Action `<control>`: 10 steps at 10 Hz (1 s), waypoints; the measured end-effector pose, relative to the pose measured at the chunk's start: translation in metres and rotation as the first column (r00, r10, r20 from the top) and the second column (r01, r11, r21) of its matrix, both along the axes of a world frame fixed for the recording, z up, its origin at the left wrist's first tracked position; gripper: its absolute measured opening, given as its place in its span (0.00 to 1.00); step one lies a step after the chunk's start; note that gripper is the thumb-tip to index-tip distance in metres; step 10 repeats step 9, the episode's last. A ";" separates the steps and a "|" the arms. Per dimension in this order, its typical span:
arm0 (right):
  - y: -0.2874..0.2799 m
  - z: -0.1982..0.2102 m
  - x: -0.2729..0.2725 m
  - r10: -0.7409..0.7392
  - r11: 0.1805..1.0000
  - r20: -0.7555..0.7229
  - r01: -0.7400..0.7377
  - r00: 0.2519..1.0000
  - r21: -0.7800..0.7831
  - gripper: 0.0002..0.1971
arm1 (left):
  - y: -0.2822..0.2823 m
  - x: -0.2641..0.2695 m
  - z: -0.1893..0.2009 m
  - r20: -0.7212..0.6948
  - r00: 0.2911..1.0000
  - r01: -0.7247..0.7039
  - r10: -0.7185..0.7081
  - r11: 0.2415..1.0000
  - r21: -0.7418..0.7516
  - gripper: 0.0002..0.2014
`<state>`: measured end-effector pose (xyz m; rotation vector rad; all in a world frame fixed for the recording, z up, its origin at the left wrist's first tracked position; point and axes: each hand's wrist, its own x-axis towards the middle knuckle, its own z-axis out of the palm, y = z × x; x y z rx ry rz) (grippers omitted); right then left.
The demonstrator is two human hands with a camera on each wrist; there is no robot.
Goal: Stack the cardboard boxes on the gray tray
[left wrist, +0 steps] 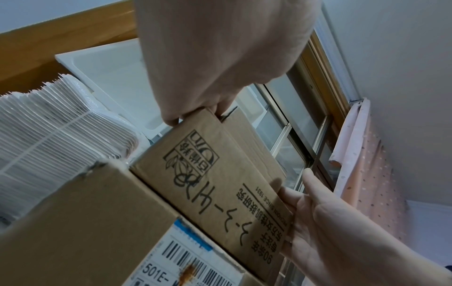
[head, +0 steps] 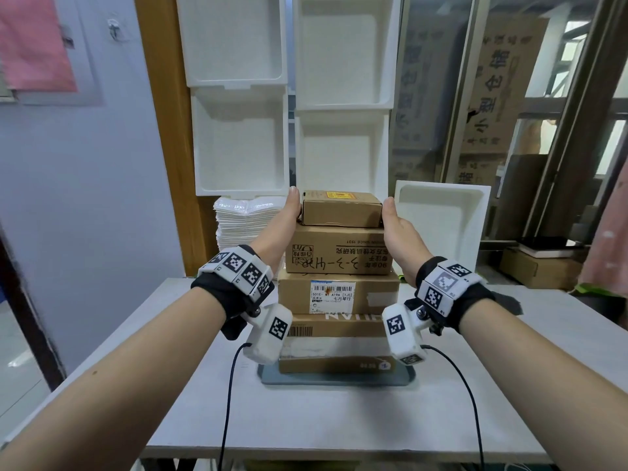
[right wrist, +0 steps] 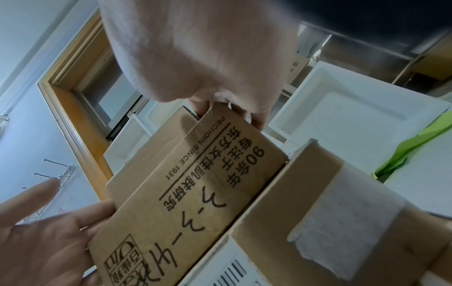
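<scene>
Several cardboard boxes stand in one stack on the gray tray [head: 336,380] on the table. A small box [head: 341,209] lies on top, above a box with black printed writing [head: 339,251] [left wrist: 220,183] [right wrist: 195,183] and a box with a white barcode label [head: 339,294]. My left hand [head: 290,212] [left wrist: 208,58] lies flat against the small box's left side, thumb up. My right hand [head: 392,219] [right wrist: 195,48] presses its right side the same way. Fingers look straight; their tips are hidden behind the box.
White foam trays [head: 238,130] lean against the wall behind the stack, and another [head: 441,219] stands to its right. A pile of white bags [head: 238,222] sits behind on the left. The grey table [head: 339,423] extends towards me. Brown cartons [head: 537,270] lie far right.
</scene>
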<state>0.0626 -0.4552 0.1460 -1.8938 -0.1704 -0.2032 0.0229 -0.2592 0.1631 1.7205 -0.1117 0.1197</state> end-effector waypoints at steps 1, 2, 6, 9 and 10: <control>-0.001 0.000 -0.001 -0.003 1.000 0.006 0.003 1.000 -0.012 0.47 | -0.002 -0.004 0.001 -0.029 0.999 -0.014 0.014 1.000 0.006 0.48; -0.004 0.001 0.000 0.007 1.000 0.016 -0.007 1.000 -0.010 0.42 | -0.006 -0.012 0.006 -0.012 0.998 -0.055 0.055 0.998 0.012 0.38; -0.005 0.004 -0.013 -0.002 0.997 0.089 0.009 0.996 -0.070 0.42 | -0.002 -0.036 0.011 0.029 0.996 -0.092 0.088 0.985 0.149 0.33; -0.008 0.012 -0.051 -0.060 0.928 0.120 0.100 0.991 -0.359 0.35 | 0.005 -0.065 0.015 0.058 0.983 -0.185 0.176 0.913 0.363 0.26; -0.008 0.012 -0.051 -0.060 0.928 0.120 0.100 0.991 -0.359 0.35 | 0.005 -0.065 0.015 0.058 0.983 -0.185 0.176 0.913 0.363 0.26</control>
